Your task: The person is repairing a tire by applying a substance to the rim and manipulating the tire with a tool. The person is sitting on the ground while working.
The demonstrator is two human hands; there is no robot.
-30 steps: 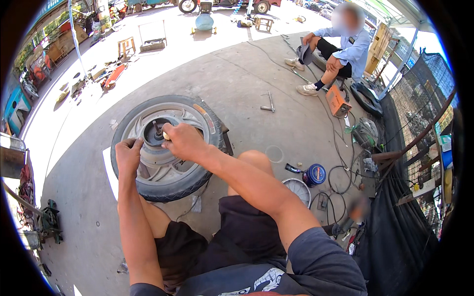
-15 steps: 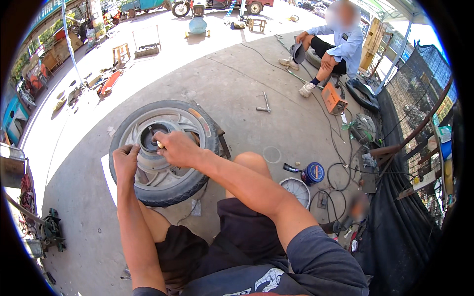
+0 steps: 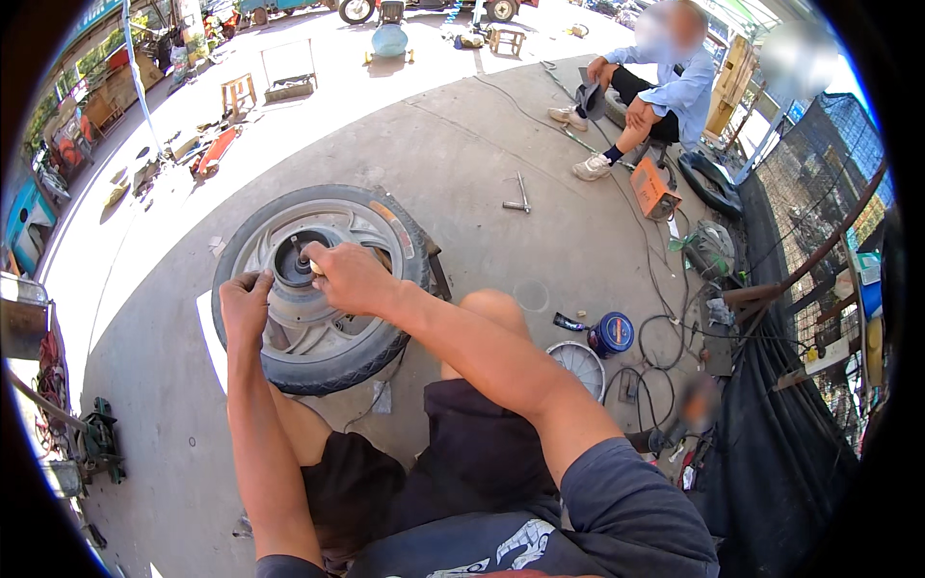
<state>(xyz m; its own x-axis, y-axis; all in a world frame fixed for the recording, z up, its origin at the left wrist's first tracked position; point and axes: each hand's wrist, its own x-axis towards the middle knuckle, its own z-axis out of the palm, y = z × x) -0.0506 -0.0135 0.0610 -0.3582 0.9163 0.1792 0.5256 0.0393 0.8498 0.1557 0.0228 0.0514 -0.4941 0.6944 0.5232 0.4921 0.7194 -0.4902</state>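
A wheel with a black tyre (image 3: 308,371) and silver spoked rim (image 3: 352,222) lies raised on a dark support in front of my knees. At its centre is a dark recessed hub (image 3: 294,252) with a metal shaft. My right hand (image 3: 352,279) is closed around a small yellow-handled tool (image 3: 316,267) at the hub; its tip is hidden. My left hand (image 3: 246,303) is at the hub's left edge, thumb and fingertips pinched together; what they hold, if anything, is hidden.
A person in a light blue shirt (image 3: 679,96) sits at upper right beside an orange machine (image 3: 653,188). A T-shaped wrench (image 3: 520,202), blue tub (image 3: 612,335), round lid (image 3: 576,371) and cables (image 3: 655,366) lie to my right. Dark netting (image 3: 752,433) borders the right side.
Both hands stay at the hub with only slight shifts of my fingers. The view dipped and shifted slightly. The seated person remains in much the same pose.
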